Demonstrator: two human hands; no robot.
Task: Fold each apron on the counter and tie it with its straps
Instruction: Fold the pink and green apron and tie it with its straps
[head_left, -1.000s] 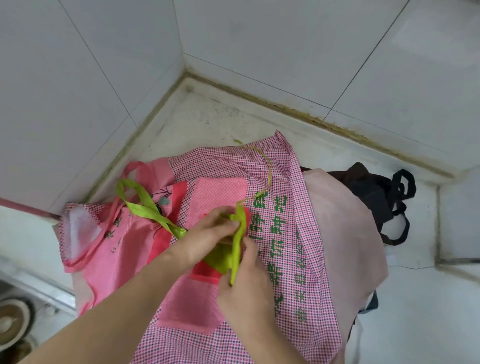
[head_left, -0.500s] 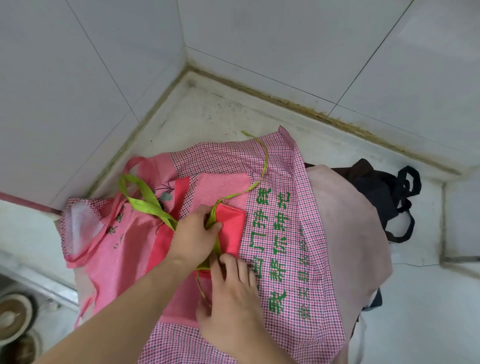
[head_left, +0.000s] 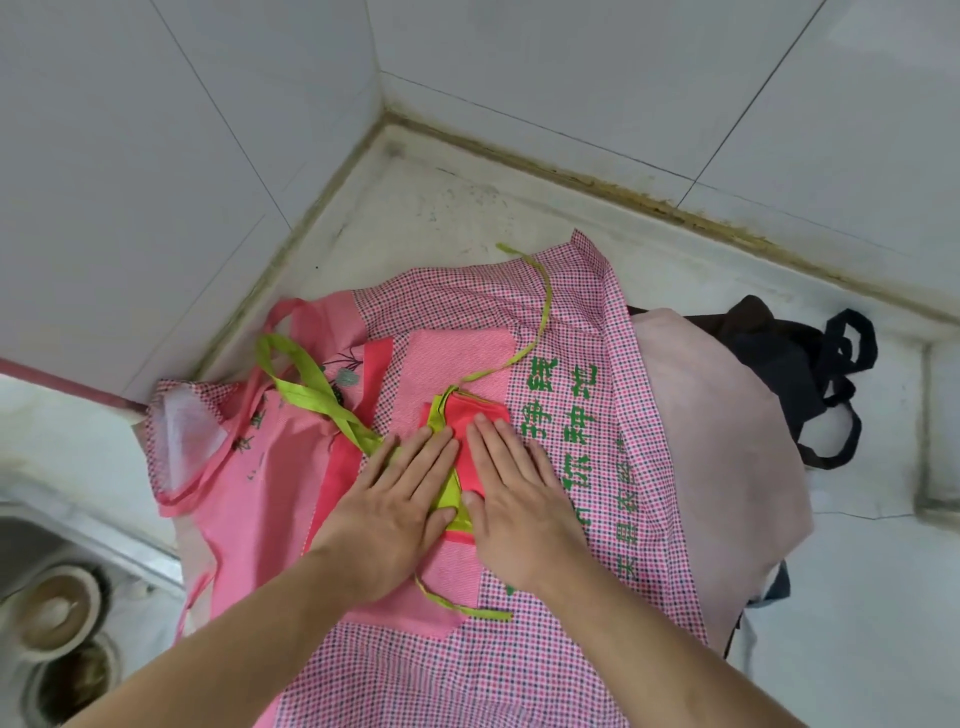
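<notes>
1. While both my palms lie flat, my left hand (head_left: 387, 512) and right hand (head_left: 522, 506) press side by side on the folded red apron (head_left: 475, 431), fingers straight and gripping nothing.
2. That apron is a small coral-red packet with lime-green edging, lying under and just ahead of my fingertips, on top of the pink checked apron (head_left: 519, 670) with green lettering.
3. One thin green strap (head_left: 537, 332) runs away from the packet's far corner, beyond my fingertips; another thin end (head_left: 462, 608) trails out beneath my wrists; a wide green loop (head_left: 306, 392) lies beyond my left fingertips.
4. Half a second ago my left fingers were curled over the green edge and my right fingers were tucked in at the near side; now both hands have flattened out, and the packet looks smoothed.
5. A dark apron (head_left: 810, 374) lies well off past my right fingers on the counter (head_left: 441, 213).
</notes>
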